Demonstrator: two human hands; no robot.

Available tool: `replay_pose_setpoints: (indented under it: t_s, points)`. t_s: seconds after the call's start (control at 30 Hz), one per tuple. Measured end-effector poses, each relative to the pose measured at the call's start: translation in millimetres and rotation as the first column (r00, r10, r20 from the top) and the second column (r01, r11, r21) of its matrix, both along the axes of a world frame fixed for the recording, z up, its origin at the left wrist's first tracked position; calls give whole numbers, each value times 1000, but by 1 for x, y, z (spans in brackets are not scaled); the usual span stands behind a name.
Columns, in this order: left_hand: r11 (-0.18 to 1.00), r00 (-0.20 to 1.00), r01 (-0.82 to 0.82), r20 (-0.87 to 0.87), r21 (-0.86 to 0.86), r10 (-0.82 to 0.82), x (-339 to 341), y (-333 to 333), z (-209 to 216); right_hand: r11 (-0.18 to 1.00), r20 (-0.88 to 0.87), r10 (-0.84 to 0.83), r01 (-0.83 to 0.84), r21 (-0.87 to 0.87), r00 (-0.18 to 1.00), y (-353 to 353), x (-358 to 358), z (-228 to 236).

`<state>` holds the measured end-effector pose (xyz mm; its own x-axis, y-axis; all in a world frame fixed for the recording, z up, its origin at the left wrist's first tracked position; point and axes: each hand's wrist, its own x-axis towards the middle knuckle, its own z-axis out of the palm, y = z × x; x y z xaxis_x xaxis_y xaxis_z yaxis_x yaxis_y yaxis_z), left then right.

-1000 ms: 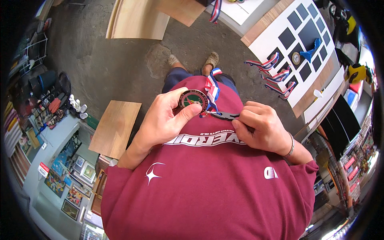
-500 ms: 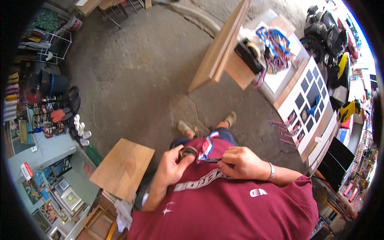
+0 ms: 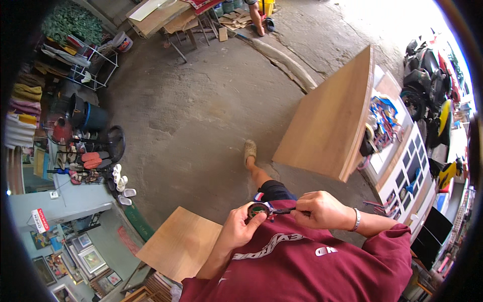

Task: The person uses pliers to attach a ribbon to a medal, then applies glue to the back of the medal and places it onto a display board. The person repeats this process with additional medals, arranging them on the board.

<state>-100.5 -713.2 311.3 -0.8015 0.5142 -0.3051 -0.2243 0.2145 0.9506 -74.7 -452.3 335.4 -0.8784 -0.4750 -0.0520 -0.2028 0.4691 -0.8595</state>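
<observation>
My left hand (image 3: 236,226) is closed round a round medal (image 3: 258,210) with a dark rim and a green and red centre, its thumb lying on the face. A ribbon (image 3: 259,197) in red, white and blue hangs from the medal against my maroon shirt. My right hand (image 3: 322,211) is closed on a thin dark tool (image 3: 283,211) whose tip points left, close beside the medal. Fingers cover the tool's handle, and its kind cannot be made out. Whether the tip touches the medal or ribbon is unclear.
A wooden cabinet-like panel (image 3: 327,116) stands ahead right. Beyond it are tangled ribbons (image 3: 385,118) and a white multi-opening frame (image 3: 410,176). A wooden board (image 3: 178,244) is near my left arm. Shoes (image 3: 121,181) line the left; another person's leg (image 3: 256,20) shows far off.
I have stepped and turned, so the surroundings shift in view and the wooden panel appears broader. Both hands keep their hold on the medal and the dark tool.
</observation>
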Motion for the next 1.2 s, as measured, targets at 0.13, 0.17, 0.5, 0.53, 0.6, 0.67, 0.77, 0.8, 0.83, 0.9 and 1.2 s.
replay_pose_setpoints:
  t_s: [0.13,0.17,0.5,0.53,0.6,0.67,0.77,0.8,0.83,0.9,1.2]
  points:
    - [994,996,16,-80,-113,-25,-107,1,-12,999,-39,-37,37,7,999,2,-94,-5]
    - [986,996,18,-88,-168,-34,-140,3,-14,998,-60,-68,68,-12,996,2,-120,-4]
    - [961,951,256,-153,-101,-269,-407,96,-7,935,-42,-353,354,29,935,71,-335,17]
    - [954,953,290,-74,-79,-295,-435,111,-4,928,-53,-367,370,40,929,80,-353,17]
    - [948,948,318,-20,-12,-318,-491,140,-11,905,-19,-421,422,52,907,105,-393,15]
    - [939,944,328,-7,104,-329,-529,174,-34,870,108,-492,484,92,864,138,-434,5]
    - [890,909,359,112,282,-402,-609,228,-34,827,119,-562,558,64,819,176,-504,-2]
    - [876,891,374,145,304,-430,-638,244,-34,816,94,-578,574,70,810,190,-525,-3]
    - [860,859,428,172,278,-483,-669,259,-37,799,71,-601,597,70,796,202,-545,-4]
    - [858,841,420,229,294,-490,-727,301,-41,759,6,-648,646,83,761,229,-585,2]
    - [771,777,408,257,488,-574,-894,507,-8,531,-91,-838,842,92,538,378,-726,23]
